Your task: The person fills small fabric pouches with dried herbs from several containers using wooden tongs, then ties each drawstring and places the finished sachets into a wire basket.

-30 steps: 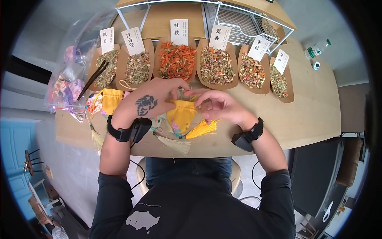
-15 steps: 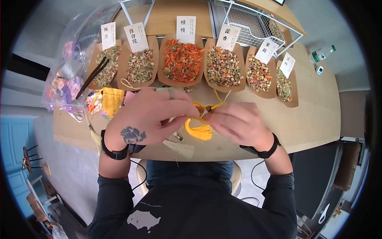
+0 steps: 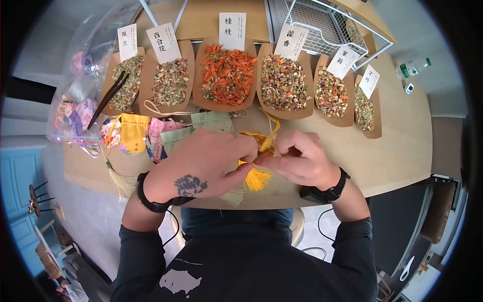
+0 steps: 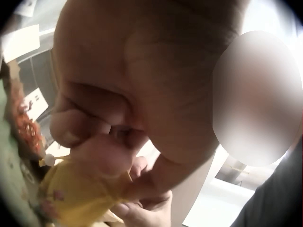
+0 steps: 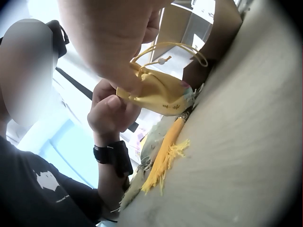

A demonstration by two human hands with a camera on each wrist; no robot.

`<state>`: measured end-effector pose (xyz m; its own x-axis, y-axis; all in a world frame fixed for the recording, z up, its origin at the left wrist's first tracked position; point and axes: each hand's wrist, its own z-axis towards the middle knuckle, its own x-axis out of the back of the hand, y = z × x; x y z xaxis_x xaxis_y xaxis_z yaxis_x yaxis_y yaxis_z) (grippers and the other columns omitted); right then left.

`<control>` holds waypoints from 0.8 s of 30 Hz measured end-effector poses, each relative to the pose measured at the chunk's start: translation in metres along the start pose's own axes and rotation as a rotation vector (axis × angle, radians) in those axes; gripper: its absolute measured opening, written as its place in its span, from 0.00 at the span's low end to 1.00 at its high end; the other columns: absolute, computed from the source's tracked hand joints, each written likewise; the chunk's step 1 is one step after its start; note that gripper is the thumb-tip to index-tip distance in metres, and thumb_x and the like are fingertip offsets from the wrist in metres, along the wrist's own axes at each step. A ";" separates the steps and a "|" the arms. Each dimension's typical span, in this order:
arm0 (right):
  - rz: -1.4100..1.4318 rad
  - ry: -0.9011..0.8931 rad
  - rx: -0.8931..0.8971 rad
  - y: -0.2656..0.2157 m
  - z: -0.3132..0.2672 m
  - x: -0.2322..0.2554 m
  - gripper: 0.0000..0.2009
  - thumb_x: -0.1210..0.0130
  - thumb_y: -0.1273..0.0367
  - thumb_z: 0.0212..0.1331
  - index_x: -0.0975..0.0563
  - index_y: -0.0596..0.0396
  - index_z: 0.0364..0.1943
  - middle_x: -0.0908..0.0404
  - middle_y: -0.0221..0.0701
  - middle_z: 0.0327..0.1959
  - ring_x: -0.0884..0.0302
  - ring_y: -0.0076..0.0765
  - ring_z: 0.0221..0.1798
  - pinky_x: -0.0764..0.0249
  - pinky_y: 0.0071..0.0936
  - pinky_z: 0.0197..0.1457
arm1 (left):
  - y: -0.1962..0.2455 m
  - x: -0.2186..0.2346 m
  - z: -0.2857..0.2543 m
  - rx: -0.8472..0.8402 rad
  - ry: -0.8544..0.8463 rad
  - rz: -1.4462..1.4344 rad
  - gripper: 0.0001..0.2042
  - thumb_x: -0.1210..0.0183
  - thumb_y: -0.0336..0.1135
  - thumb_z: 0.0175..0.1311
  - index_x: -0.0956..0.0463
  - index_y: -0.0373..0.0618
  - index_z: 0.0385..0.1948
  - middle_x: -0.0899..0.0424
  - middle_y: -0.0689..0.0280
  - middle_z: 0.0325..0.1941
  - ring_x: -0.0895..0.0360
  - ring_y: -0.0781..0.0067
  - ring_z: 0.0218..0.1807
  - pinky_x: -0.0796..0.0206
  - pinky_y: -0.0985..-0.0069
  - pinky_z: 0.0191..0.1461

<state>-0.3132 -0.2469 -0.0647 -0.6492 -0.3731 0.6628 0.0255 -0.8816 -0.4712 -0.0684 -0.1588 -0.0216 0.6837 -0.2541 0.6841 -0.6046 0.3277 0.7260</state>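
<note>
Between both hands is a yellow drawstring pouch [image 3: 262, 142], its neck partly spread and its cord looped above. My left hand [image 3: 204, 160] pinches the near left side of the pouch's neck. At the opposite edge, my right hand [image 3: 306, 162] pinches the cloth between thumb and fingers. In the right wrist view the pouch [image 5: 163, 92] slants low over the table, with dark characters on its side. A yellow tassel [image 3: 257, 179] hangs from its bottom. The left wrist view shows the full yellow cloth [image 4: 78, 194] beneath the left fingers.
Along the back stand several paper trays of dried herbs, including orange ones [image 3: 229, 75], with label cards. Dark tongs [image 3: 107, 100] lie on the leftmost tray [image 3: 107, 83]. Yellow [image 3: 135, 132], pink [image 3: 160, 132] and green pouches [image 3: 209, 121] lie left of the hands. A plastic bag [image 3: 75, 100] sits far left.
The pouch's front faced up below the hands at first; now its mouth is held between them. The right fingers, earlier spread, have closed on the edge. More of the other pouches shows.
</note>
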 end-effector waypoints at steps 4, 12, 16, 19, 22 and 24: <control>0.082 0.063 0.034 0.009 -0.012 -0.006 0.09 0.23 0.73 0.50 0.08 0.49 0.36 0.30 0.24 0.32 0.31 0.25 0.23 0.40 0.26 0.23 | -0.003 0.002 0.002 0.128 -0.010 -0.337 0.06 0.30 0.27 0.60 0.20 0.49 0.33 0.09 0.69 0.43 0.24 0.77 0.19 0.37 0.77 0.25; 0.141 0.122 -0.021 0.010 -0.014 -0.010 0.06 0.25 0.75 0.52 0.09 0.51 0.34 0.28 0.25 0.30 0.26 0.24 0.24 0.30 0.28 0.24 | -0.012 0.027 0.000 -0.180 -0.449 -0.514 0.16 0.33 0.24 0.58 0.12 0.44 0.49 0.07 0.64 0.38 0.16 0.74 0.25 0.28 0.76 0.29; 0.131 0.126 -0.051 0.008 -0.013 -0.011 0.07 0.25 0.75 0.52 0.09 0.50 0.35 0.24 0.25 0.35 0.25 0.23 0.25 0.29 0.25 0.25 | -0.024 0.026 -0.005 -0.351 -0.454 -0.683 0.19 0.35 0.23 0.55 0.10 0.42 0.50 0.06 0.61 0.41 0.12 0.68 0.27 0.26 0.72 0.28; 0.131 0.142 -0.065 0.007 -0.011 -0.011 0.08 0.26 0.75 0.52 0.09 0.49 0.36 0.22 0.25 0.40 0.25 0.23 0.26 0.27 0.24 0.26 | -0.029 0.030 -0.010 -0.289 -0.181 -0.654 0.18 0.36 0.23 0.51 0.09 0.42 0.45 0.06 0.60 0.43 0.14 0.71 0.24 0.29 0.74 0.26; 0.129 0.142 -0.090 0.004 -0.012 -0.011 0.09 0.26 0.76 0.51 0.09 0.49 0.36 0.19 0.26 0.44 0.25 0.23 0.26 0.26 0.22 0.27 | -0.022 0.028 -0.006 -0.232 -0.029 -0.479 0.17 0.36 0.23 0.47 0.09 0.41 0.42 0.06 0.59 0.44 0.17 0.75 0.23 0.31 0.76 0.24; 0.122 0.152 -0.072 0.004 -0.013 -0.012 0.09 0.26 0.77 0.51 0.09 0.49 0.37 0.18 0.27 0.46 0.24 0.24 0.27 0.26 0.23 0.28 | -0.014 0.026 -0.006 -0.175 -0.041 -0.397 0.16 0.35 0.24 0.47 0.09 0.42 0.41 0.06 0.60 0.44 0.18 0.77 0.22 0.32 0.78 0.25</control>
<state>-0.3152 -0.2427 -0.0821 -0.7521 -0.4228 0.5055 0.0602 -0.8080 -0.5862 -0.0400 -0.1649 -0.0147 0.8306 -0.4260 0.3586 -0.2169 0.3455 0.9130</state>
